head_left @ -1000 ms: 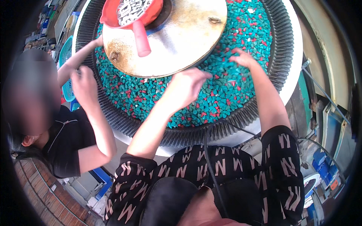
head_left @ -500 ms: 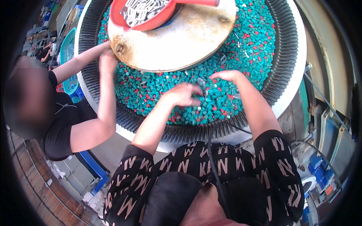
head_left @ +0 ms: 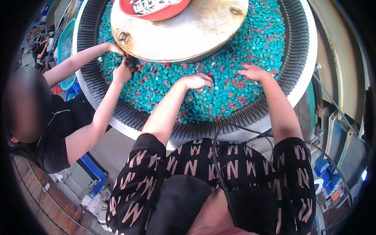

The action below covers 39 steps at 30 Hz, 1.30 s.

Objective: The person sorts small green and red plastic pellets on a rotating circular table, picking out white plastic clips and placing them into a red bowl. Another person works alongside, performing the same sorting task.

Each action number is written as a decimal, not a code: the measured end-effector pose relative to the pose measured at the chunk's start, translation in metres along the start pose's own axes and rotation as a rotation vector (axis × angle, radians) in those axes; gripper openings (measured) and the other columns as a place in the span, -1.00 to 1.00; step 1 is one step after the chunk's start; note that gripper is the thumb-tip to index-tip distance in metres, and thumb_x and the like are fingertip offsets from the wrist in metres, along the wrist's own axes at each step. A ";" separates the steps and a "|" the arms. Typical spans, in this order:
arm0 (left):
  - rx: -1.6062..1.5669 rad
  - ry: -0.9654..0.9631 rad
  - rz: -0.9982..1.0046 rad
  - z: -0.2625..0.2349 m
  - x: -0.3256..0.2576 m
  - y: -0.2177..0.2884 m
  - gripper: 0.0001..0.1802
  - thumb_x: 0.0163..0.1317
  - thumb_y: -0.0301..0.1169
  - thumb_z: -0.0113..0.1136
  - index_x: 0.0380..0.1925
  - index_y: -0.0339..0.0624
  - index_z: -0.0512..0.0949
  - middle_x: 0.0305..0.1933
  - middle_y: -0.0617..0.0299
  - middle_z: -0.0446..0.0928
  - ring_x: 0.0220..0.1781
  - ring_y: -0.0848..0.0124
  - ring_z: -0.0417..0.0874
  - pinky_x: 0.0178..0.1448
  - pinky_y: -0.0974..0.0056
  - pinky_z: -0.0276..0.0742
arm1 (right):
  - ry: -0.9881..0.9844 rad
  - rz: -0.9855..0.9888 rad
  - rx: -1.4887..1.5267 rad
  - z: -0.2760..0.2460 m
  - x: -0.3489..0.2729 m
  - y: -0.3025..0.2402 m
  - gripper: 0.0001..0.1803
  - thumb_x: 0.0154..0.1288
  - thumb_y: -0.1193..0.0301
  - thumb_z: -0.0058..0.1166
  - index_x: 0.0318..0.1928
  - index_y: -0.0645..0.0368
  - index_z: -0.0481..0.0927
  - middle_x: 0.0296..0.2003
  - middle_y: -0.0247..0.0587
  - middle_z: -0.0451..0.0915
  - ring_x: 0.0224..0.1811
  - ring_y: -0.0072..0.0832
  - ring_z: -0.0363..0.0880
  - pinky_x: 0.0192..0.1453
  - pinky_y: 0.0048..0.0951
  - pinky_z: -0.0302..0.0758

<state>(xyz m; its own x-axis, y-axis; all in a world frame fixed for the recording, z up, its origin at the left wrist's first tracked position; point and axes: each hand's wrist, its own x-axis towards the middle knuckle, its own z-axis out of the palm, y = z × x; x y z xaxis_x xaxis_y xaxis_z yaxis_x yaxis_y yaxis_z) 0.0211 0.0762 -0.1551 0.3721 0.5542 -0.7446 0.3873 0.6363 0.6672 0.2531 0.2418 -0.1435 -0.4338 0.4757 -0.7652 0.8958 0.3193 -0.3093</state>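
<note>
My left hand (head_left: 197,81) rests on a bed of small teal and red tumbling stones (head_left: 164,90), just in front of the round lid. Its fingers are curled together, and a bit of shiny metal shows under the palm; what they hold is mostly hidden. Farther right, my right hand (head_left: 255,73) lies over the stones with its fingers apart. A small silver metal piece (head_left: 256,82) shows beneath it. The stones fill a ring-shaped tub with a ribbed black wall (head_left: 291,58).
A worn, cream-coloured round lid (head_left: 176,43) covers the tub's middle. On it stands a red bowl (head_left: 168,15) of metal pieces. At the left, a co-worker's hands (head_left: 122,64) reach into the stones. A black cable (head_left: 216,156) hangs before my chest. Teal baskets (head_left: 66,43) stand farther left.
The view has shifted, so the bowl sits higher. My left hand has moved forward with its fingers drawn in; my right hand has moved rightward. The co-worker's hands have come down onto the stones.
</note>
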 end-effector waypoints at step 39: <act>0.374 0.680 -0.037 0.016 -0.034 -0.013 -0.35 -0.14 -0.13 0.43 0.01 0.01 0.46 -0.05 0.08 0.58 0.02 0.16 0.59 0.16 0.14 0.45 | -0.048 0.069 0.081 0.109 -0.064 -0.062 0.27 -0.29 0.70 0.32 0.41 -0.30 -0.13 0.18 0.28 0.22 0.15 0.11 0.39 -0.17 -0.34 0.69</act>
<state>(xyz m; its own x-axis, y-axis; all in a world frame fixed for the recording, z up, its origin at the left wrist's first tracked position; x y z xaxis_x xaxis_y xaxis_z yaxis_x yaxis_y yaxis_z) 0.0169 0.0400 -0.1380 -0.1987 0.8205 -0.5360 0.6935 0.5041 0.5147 0.2358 0.1028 -0.1371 -0.3677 0.4536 -0.8118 0.9290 0.2193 -0.2982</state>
